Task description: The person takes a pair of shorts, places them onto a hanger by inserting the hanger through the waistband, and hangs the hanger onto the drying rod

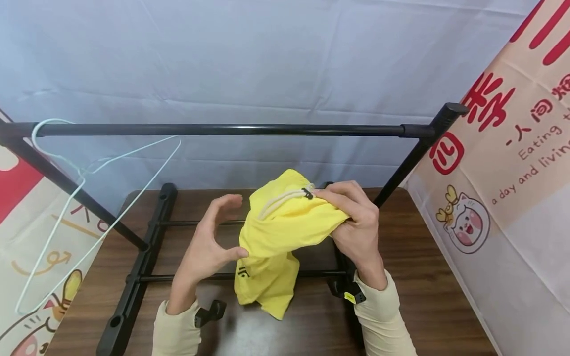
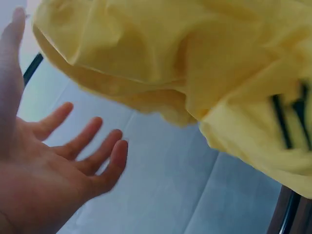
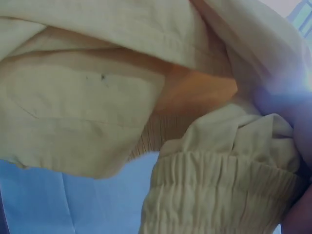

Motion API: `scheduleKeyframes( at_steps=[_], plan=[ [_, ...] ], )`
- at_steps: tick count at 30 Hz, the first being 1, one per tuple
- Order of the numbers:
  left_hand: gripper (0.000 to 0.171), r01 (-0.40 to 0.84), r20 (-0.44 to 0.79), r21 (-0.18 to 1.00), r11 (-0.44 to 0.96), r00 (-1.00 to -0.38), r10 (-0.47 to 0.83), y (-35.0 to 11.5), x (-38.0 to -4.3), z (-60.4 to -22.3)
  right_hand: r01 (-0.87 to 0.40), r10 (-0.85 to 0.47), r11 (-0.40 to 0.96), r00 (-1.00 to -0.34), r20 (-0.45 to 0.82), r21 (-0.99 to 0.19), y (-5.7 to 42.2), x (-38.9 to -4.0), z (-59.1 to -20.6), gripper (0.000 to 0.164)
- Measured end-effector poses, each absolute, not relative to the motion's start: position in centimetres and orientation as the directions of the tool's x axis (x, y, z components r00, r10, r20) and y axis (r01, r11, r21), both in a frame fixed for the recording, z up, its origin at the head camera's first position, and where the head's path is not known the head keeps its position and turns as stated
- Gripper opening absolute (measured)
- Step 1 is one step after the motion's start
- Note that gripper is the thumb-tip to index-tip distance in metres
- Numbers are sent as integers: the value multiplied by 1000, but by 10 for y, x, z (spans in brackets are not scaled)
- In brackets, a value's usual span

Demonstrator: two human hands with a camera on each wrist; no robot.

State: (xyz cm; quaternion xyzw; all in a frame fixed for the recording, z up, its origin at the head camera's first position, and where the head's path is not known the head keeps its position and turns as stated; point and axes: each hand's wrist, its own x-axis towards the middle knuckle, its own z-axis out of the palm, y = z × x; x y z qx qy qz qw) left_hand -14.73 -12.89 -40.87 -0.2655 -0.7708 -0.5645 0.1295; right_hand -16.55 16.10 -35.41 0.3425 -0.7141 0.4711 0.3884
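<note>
Yellow shorts [image 1: 285, 232] with a pale drawstring [image 1: 282, 200], a black cord stopper and dark print hang bunched between the hands, above the wooden table. My right hand [image 1: 356, 222] grips them at the right, its thumb and fingers by the cord stopper. At the left my left hand [image 1: 209, 242] is spread, thumb tip right at the cloth's edge and fingers apart from it. In the left wrist view, the straight fingers [image 2: 90, 153] stand below an open edge of the cloth. A gathered elastic band [image 3: 219, 190] shows in the right wrist view beside a fold.
A black garment rack stands on the wooden table [image 1: 427, 296], its top bar [image 1: 249, 129] running across behind the hands. A pale wire hanger [image 1: 80, 173] hangs from the bar's left end. Printed cloth [image 1: 512, 173] and a plain white sheet [image 1: 267, 64] surround the table.
</note>
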Motion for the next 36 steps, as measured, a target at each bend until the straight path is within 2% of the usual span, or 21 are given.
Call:
scheduleKeyframes(
  at_steps=[4,9,11,13,15,16,20,23,27,29,31,34,36],
  plan=[
    [114,618,560,774,135,-769,309,-118,-150,-403,-894,-135,291,-390,911,-340,154,-165,-353,14],
    [120,536,436,832,141,-789,433,-103,-147,-400,-890,-74,311,-374,925,-335,148,-167,-357,13],
    [117,503,370,851,153,-779,506,-98,-146,-401,-881,-44,323,-380,924,-347,145,-168,-361,12],
    [107,492,346,863,113,-739,578,-94,-144,-404,-868,-28,347,-389,921,-356,142,-170,-366,14],
    [95,473,339,878,72,-720,605,-88,-141,-406,-844,-37,391,-412,910,-366,139,-172,-372,21],
    [90,457,336,887,60,-730,595,-84,-140,-407,-827,-46,419,-433,900,-376,138,-173,-374,26],
    [60,404,351,914,19,-816,459,-71,-133,-411,-729,-87,531,-554,828,-432,139,-173,-381,51],
    [39,420,392,907,15,-857,335,-68,-132,-415,-668,-81,552,-638,766,-498,142,-170,-381,67],
    [28,453,444,891,23,-883,154,-70,-133,-413,-634,-58,533,-688,724,-560,145,-163,-376,81],
    [22,456,455,890,14,-889,50,-71,-134,-409,-633,-46,516,-693,719,-577,146,-158,-373,77],
    [20,461,460,887,-7,-886,-57,-72,-136,-404,-645,-48,486,-694,718,-590,146,-153,-370,67],
    [24,468,446,878,-104,-876,-183,-73,-137,-397,-681,-75,399,-692,718,-614,145,-146,-366,46],
    [30,480,436,861,-168,-867,-242,-73,-138,-394,-706,-125,345,-688,715,-619,145,-141,-364,39]
  ],
)
